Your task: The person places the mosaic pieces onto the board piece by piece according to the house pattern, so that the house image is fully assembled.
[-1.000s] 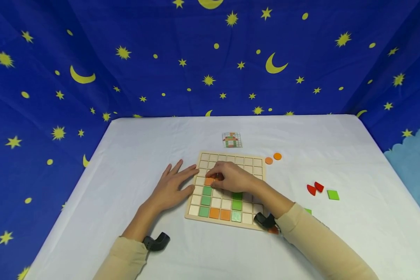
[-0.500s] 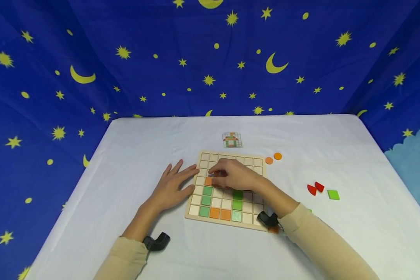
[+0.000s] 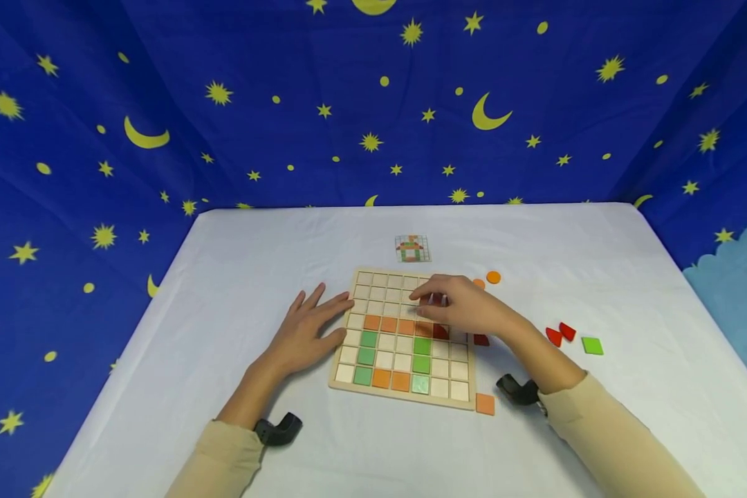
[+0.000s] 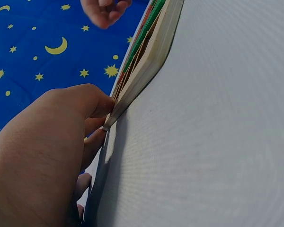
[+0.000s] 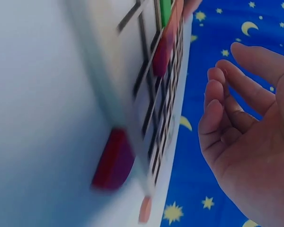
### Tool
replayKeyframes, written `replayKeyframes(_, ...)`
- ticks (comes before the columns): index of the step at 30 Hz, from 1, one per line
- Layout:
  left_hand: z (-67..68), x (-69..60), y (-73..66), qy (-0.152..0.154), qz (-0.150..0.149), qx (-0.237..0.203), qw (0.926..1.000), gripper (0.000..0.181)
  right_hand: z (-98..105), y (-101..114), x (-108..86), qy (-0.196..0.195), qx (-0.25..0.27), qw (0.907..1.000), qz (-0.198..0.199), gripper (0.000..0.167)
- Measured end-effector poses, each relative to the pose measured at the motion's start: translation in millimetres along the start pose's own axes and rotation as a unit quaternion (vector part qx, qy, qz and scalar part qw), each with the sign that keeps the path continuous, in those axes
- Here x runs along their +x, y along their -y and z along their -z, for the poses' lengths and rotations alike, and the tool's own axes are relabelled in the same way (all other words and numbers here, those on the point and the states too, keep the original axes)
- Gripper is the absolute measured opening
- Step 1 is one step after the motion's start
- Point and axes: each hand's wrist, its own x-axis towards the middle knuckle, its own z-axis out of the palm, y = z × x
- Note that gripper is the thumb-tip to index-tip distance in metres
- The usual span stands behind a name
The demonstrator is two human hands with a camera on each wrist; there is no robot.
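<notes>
Board (image 3: 384, 360) beneath right fingers (image 3: 432, 283), left fingers (image 3: 336, 306) against its edge

The card (image 3: 413, 248) lies behind the grid board (image 3: 378, 281), loose pieces (image 3: 593, 346) right of both.

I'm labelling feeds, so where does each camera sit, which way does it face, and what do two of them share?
On the head: faces forward and down at the grid board; left hand, right hand and both sleeves show.
On the left wrist: looks past the left hand, lower left, along the grid board's edge; right hand at top.
On the right wrist: looks past the right hand, picture's right, at grid board and blue cloth.
Both wrist views share the grid board and blue cloth.
</notes>
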Motion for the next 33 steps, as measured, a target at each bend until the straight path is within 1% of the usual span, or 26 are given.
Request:
replayKeyframes(2,-0.1,-0.2,0.5,0.0,0.0,0.0,1.0,0.05,2,-4,-6.9,-0.004,0.001,1.0,-0.006,0.032)
replayKeyframes(8,0.2,-1.1,1.3,-0.003,0.001,-0.004,1.0,0.05,6,-15,-23.2,-0.011,0.002,0.9999,0.012,0.03)
replayKeyframes(10,0.4,-1.3,1.4,-0.004,0.001,-0.006,1.0,0.05,7,-19,-28.2,-0.013,0.001,0.9999,0.005,0.028)
replayKeyframes(17,-0.7,-0.6,1.7,-0.002,-0.001,-0.002,1.0,0.05,11,-31,-49.8,-0.012,0.001,0.999,-0.043,0.026)
replayKeyframes(24,-1.1,-0.3,2.1,-0.002,-0.001,-0.001,1.0,0.05,15,-43,-64.6,-0.008,-0.026,0.9981,-0.055,0.03)
replayKeyframes(28,-1.7,-0.5,3.1,-0.004,-0.002,0.0,1.0,0.05,16,-45,-70.5,0.003,-0.036,0.9967,-0.073,0.034)
replayKeyframes(30,-1.8,-0.5,3.2,-0.005,-0.003,-0.001,1.0,0.05,17,-46,-72.6,0.008,-0.037,0.9959,-0.083,0.035)
replayKeyframes(33,-1.5,-0.4,2.8,-0.005,-0.004,-0.001,1.0,0.05,18,-47,-74.3,0.013,-0.043,0.9954,-0.085,0.032)
